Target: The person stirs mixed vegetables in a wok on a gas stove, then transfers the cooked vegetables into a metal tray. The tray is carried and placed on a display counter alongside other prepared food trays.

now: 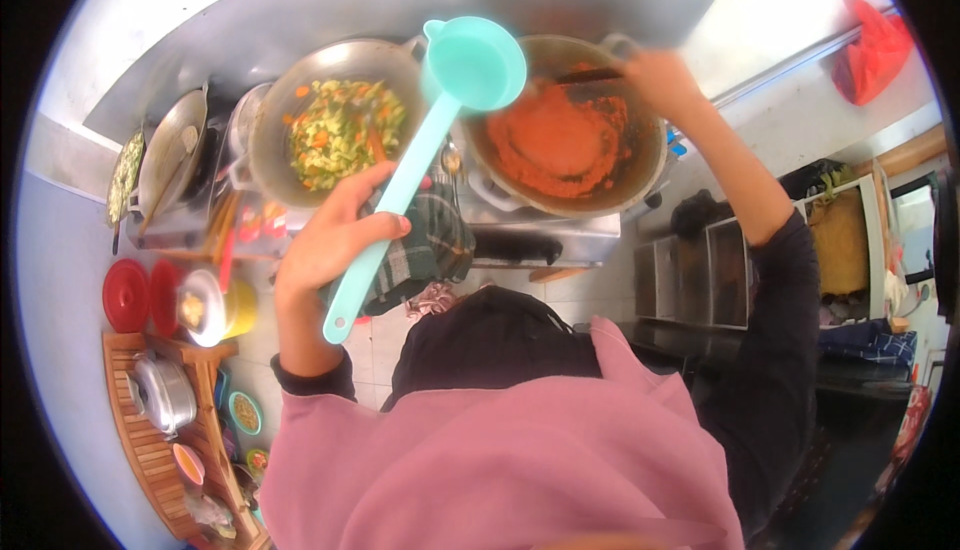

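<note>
My left hand (335, 225) is closed around the long handle of a turquoise plastic ladle (415, 165). Its deep, spouted cup is held up between two woks, overlapping the rim of the right one. That right wok (640, 165) contains a thick red-orange paste (560, 145). My right hand (665, 85), somewhat blurred, is at its far right rim, gripping a dark-handled utensil (590, 76); the utensil's lower end is lost in the paste. Diced green and orange vegetables (340, 130) lie in the left wok (270, 150), with a wooden handle (376, 142) sticking out toward my left hand.
A dark plaid cloth (430, 250) hangs at the stove front. More pans, including a wok (170, 150), stand at the left. Red and yellow tubs (240, 308), a wooden bench (150, 450) and a lidded pot (165, 395) are lower left. Shelving (700, 280) stands right.
</note>
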Demonstrator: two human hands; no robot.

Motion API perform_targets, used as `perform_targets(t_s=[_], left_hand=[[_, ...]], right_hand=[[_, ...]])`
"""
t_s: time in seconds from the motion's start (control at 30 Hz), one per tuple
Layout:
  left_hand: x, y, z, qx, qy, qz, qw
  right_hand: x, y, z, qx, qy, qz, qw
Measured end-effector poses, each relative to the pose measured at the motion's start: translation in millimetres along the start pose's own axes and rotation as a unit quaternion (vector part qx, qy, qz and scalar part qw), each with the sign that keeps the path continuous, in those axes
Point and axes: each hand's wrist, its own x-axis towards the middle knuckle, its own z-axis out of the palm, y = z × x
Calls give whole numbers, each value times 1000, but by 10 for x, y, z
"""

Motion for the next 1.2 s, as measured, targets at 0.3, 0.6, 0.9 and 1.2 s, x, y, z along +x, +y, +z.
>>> perform_targets(t_s=[0.3,0.6,0.9,1.2], left_hand=[[27,-17,44,28,14,1,1000],[214,-215,33,63,26,25,997],[477,-116,66,131,12,-22,991],[643,-116,265,198,57,39,978]], right_hand=[[521,270,-138,-271,-86,-20,958],[15,223,-189,334,-389,76,855],[-748,-694,-54,125,-126,171,969],[-765,-717,34,149,-80,178,969]])
